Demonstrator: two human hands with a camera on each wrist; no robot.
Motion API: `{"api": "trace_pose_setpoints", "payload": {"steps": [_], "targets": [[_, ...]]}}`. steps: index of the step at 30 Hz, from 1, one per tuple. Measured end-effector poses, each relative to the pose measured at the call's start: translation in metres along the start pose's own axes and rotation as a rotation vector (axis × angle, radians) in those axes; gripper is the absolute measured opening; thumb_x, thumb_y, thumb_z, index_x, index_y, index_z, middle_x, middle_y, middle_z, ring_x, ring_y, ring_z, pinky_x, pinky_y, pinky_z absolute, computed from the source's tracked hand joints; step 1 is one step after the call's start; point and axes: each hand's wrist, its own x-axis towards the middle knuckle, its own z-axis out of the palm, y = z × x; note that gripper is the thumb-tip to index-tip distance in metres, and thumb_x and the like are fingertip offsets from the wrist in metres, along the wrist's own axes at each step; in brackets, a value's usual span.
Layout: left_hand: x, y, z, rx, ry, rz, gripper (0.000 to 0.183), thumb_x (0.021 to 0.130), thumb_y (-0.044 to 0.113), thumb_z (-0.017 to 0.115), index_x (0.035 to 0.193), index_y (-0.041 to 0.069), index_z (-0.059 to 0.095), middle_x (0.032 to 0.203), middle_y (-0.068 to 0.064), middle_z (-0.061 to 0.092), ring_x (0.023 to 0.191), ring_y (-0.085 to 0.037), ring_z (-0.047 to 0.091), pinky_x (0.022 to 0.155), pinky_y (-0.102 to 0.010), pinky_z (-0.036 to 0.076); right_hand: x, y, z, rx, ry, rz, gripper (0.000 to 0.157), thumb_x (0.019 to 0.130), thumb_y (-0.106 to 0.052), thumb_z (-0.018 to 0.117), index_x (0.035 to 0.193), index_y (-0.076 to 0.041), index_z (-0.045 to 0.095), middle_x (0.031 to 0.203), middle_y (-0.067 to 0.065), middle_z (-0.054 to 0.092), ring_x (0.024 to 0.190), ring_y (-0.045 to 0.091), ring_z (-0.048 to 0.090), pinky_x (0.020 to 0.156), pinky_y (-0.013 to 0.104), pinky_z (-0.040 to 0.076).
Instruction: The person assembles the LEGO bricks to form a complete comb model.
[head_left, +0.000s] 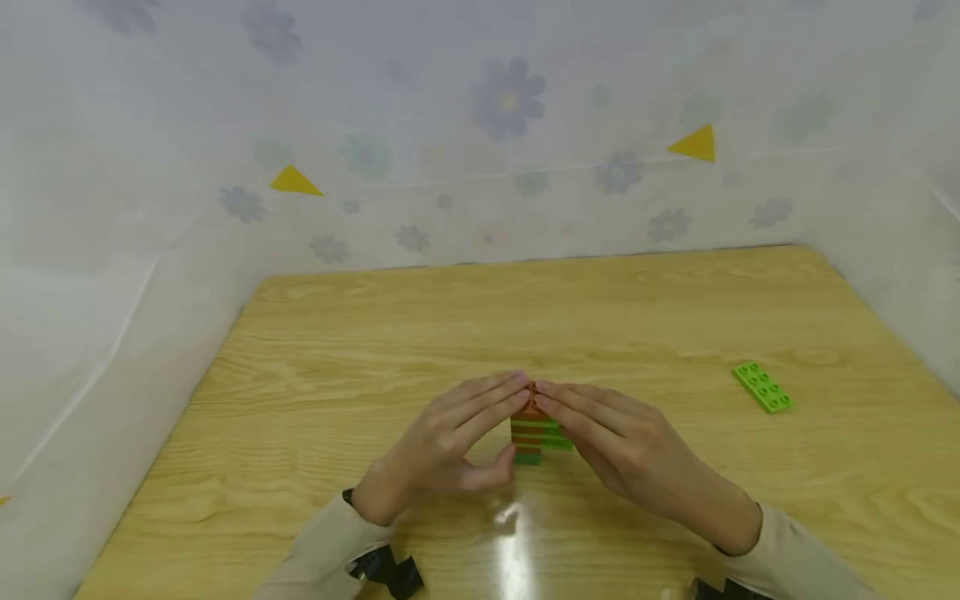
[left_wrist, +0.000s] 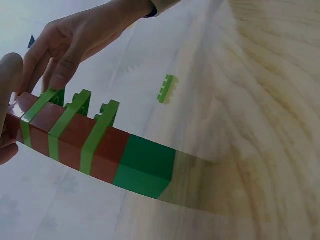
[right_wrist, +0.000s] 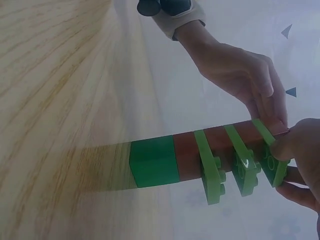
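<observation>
A tower of toy building blocks (head_left: 527, 433) stands on the table. Its base is a dark green brick (left_wrist: 145, 165); above, reddish-brown bricks (right_wrist: 187, 155) alternate with light green studded plates (right_wrist: 210, 172) that jut out to the right. My left hand (head_left: 450, 433) touches the top brown brick with nearly straight fingers, and its thumb stays apart from them, lower down. From the other side, my right hand (head_left: 637, 446) holds the tower's top, fingers against the brown brick and thumb (left_wrist: 60, 80) at the uppermost light green plate. In the head view, the fingers partly hide the top brick.
A loose light green studded plate (head_left: 762, 387) lies to the right on the wooden table (head_left: 375, 333). Flower-patterned white sheeting (head_left: 450, 150) bounds the table at the back and sides, with yellow triangles (head_left: 693, 144) on it.
</observation>
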Motion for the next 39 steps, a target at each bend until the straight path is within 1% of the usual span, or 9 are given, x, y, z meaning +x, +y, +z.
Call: {"api": "trace_pose_setpoints", "payload": {"steps": [9, 15, 20, 22, 26, 29, 31, 36, 39], "targets": [[-0.002, -0.001, 0.006, -0.024, 0.058, -0.014, 0.043, 0.083, 0.011, 0.056, 0.119, -0.014, 0.059, 0.121, -0.029, 0.061, 0.114, -0.036, 0.06, 0.097, -0.035, 0.051, 0.003, 0.001, -0.002, 0.018, -0.01, 0.021, 0.033, 0.105, -0.013, 0.042, 0.123, 0.004, 0.063, 0.121, 0.016, 0.065, 0.101, 0.026, 0.066, 0.088, 0.03, 0.054], [0.002, -0.001, 0.002, -0.006, 0.049, -0.05, 0.038, 0.087, 0.013, 0.057, 0.117, -0.01, 0.062, 0.118, -0.025, 0.064, 0.111, -0.033, 0.062, 0.096, -0.036, 0.051, -0.003, 0.008, -0.008, 0.062, -0.077, 0.06, 0.04, 0.104, -0.024, 0.045, 0.132, 0.002, 0.056, 0.135, 0.016, 0.056, 0.11, 0.026, 0.062, 0.094, 0.025, 0.05], [0.003, 0.001, 0.003, -0.04, 0.066, -0.118, 0.041, 0.089, 0.019, 0.06, 0.12, -0.009, 0.06, 0.12, -0.021, 0.063, 0.107, -0.029, 0.063, 0.093, -0.032, 0.052, -0.021, 0.023, -0.025, 0.058, -0.093, 0.22, 0.054, 0.103, -0.038, 0.046, 0.136, 0.004, 0.051, 0.142, 0.018, 0.048, 0.121, 0.026, 0.054, 0.106, 0.018, 0.037], [0.003, 0.001, 0.004, -0.082, 0.059, -0.176, 0.047, 0.091, 0.022, 0.061, 0.124, -0.01, 0.056, 0.123, -0.021, 0.06, 0.109, -0.028, 0.061, 0.094, -0.033, 0.052, -0.036, 0.033, -0.037, 0.001, -0.124, 0.319, 0.057, 0.102, -0.042, 0.044, 0.139, 0.002, 0.049, 0.141, 0.017, 0.049, 0.121, 0.029, 0.053, 0.104, 0.024, 0.041], [0.0, -0.001, 0.005, -0.183, -0.055, -0.403, 0.067, 0.094, 0.042, 0.058, 0.142, -0.002, 0.042, 0.141, -0.016, 0.05, 0.127, -0.028, 0.05, 0.103, -0.042, 0.045, -0.078, 0.053, -0.065, -0.147, -0.298, 0.564, 0.059, 0.099, -0.031, 0.057, 0.147, -0.003, 0.038, 0.143, 0.022, 0.044, 0.116, 0.041, 0.052, 0.085, 0.048, 0.052], [-0.003, -0.002, 0.004, -0.23, -0.23, -0.606, 0.082, 0.092, 0.062, 0.048, 0.154, 0.013, 0.024, 0.156, -0.006, 0.03, 0.141, -0.024, 0.032, 0.109, -0.049, 0.036, -0.112, 0.063, -0.084, -0.249, -0.432, 0.702, 0.068, 0.089, -0.016, 0.07, 0.144, 0.006, 0.037, 0.139, 0.034, 0.041, 0.108, 0.054, 0.05, 0.075, 0.062, 0.05], [-0.004, -0.002, 0.003, -0.238, -0.341, -0.692, 0.089, 0.089, 0.071, 0.042, 0.156, 0.02, 0.014, 0.16, 0.0, 0.017, 0.145, -0.021, 0.022, 0.111, -0.052, 0.032, -0.131, 0.069, -0.093, -0.293, -0.505, 0.769, 0.067, 0.088, -0.016, 0.071, 0.139, 0.013, 0.039, 0.135, 0.041, 0.039, 0.105, 0.061, 0.047, 0.074, 0.068, 0.047], [-0.003, -0.006, 0.003, -0.284, -0.472, -0.771, 0.095, 0.084, 0.079, 0.037, 0.156, 0.026, 0.004, 0.161, 0.008, -0.001, 0.146, -0.015, 0.01, 0.114, -0.053, 0.027, -0.155, 0.077, -0.099, -0.29, -0.635, 0.92, 0.065, 0.096, -0.027, 0.061, 0.136, 0.019, 0.037, 0.133, 0.047, 0.034, 0.109, 0.066, 0.039, 0.079, 0.075, 0.04], [0.0, -0.008, 0.004, -0.31, -0.496, -0.775, 0.095, 0.085, 0.079, 0.036, 0.156, 0.025, 0.004, 0.16, 0.01, -0.004, 0.146, -0.014, 0.009, 0.114, -0.052, 0.026, -0.154, 0.078, -0.099, -0.276, -0.62, 0.932, 0.058, 0.096, -0.023, 0.061, 0.132, 0.018, 0.043, 0.128, 0.045, 0.042, 0.106, 0.063, 0.045, 0.078, 0.071, 0.043]]}}
